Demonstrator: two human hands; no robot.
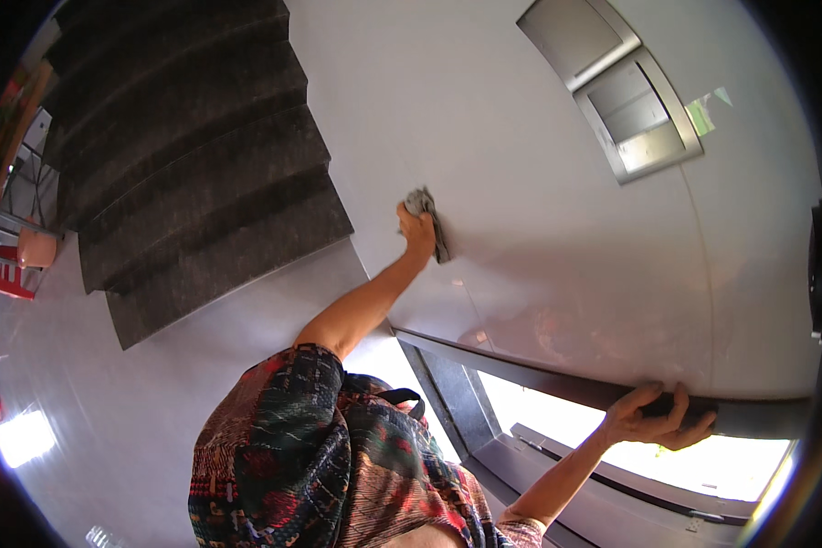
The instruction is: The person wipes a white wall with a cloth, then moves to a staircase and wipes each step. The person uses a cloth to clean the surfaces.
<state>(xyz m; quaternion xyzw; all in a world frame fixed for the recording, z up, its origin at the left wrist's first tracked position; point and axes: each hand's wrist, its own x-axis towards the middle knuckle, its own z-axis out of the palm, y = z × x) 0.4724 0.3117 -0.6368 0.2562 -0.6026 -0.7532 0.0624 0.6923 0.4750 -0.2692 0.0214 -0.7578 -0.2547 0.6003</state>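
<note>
Gripped grey cloth (pixel 420 200) in closed left hand (pixel 417 232), against pale wall (pixel 539 228), just off centre toward 12 o'clock. Rested part-curled right hand (pixel 662 418) at dark edge (pixel 571 384), 4 o'clock; couldn't tell if gripping. Judged cloth light, soft, limp; seemed best held by bunched middle.

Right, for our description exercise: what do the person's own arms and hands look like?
The left sleeve is short, dark and multicoloured, with red in its pattern; the right sleeve shows only a patterned edge. The left hand and right hand wear no gloves; no watch shows.
</note>
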